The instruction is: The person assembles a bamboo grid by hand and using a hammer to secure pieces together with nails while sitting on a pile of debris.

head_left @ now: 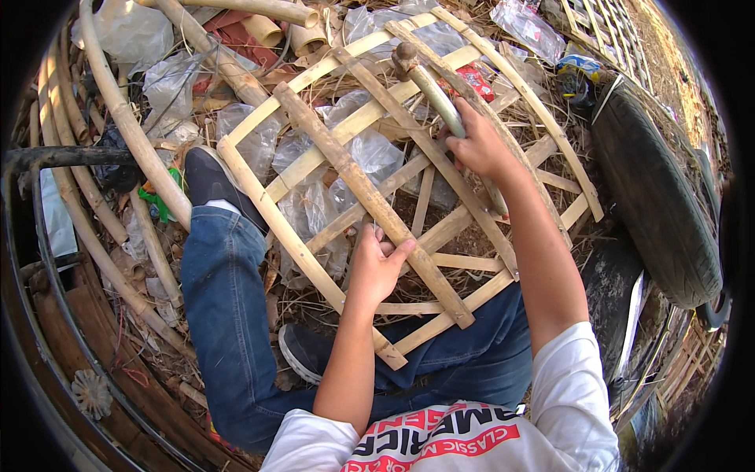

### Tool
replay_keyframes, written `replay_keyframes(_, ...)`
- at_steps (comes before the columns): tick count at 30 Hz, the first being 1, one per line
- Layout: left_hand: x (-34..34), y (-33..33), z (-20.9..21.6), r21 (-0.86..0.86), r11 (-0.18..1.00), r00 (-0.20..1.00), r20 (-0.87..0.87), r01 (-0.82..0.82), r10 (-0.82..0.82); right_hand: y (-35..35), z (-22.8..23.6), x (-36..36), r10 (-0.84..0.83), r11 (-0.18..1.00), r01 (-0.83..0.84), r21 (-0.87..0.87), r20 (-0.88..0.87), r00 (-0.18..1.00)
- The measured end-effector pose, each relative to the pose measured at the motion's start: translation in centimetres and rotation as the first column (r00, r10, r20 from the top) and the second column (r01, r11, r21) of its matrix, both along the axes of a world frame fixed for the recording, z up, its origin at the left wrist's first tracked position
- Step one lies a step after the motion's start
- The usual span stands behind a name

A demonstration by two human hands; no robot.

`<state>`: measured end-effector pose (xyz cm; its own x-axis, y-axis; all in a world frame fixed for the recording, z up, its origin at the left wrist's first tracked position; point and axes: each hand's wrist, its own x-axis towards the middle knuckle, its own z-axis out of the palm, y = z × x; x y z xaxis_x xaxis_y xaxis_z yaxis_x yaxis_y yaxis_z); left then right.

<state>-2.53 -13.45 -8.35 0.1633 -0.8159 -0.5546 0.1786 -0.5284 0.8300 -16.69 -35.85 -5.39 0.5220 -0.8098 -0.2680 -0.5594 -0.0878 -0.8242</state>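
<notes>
The left hand pinches a slat of the bamboo lattice, its near edge over the person's legs, seemingly to steady it, while the right hand, apart and farther right, grips a hammer.

brown ground was littered with straw. bamboo poles lay at left; clear plastic bags were scattered far left through middle; crumpled clear wrapper lay far right.
</notes>
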Motion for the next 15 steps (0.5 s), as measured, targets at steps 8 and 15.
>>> replay_keyframes(8, 0.2, 0.2, -0.7, -0.074, 0.997, 1.000, -0.002, 0.002, -0.002, -0.1, -0.5, 0.0, -0.030, 0.998, 0.028, 0.051, 0.026, 0.999)
replay_keyframes(15, 0.1, -0.1, 0.0, -0.034, 0.999, 0.999, -0.031, -0.013, 0.012, 0.0, -0.3, -0.1, -0.053, 0.996, 0.048, 0.071, 0.060, 0.997)
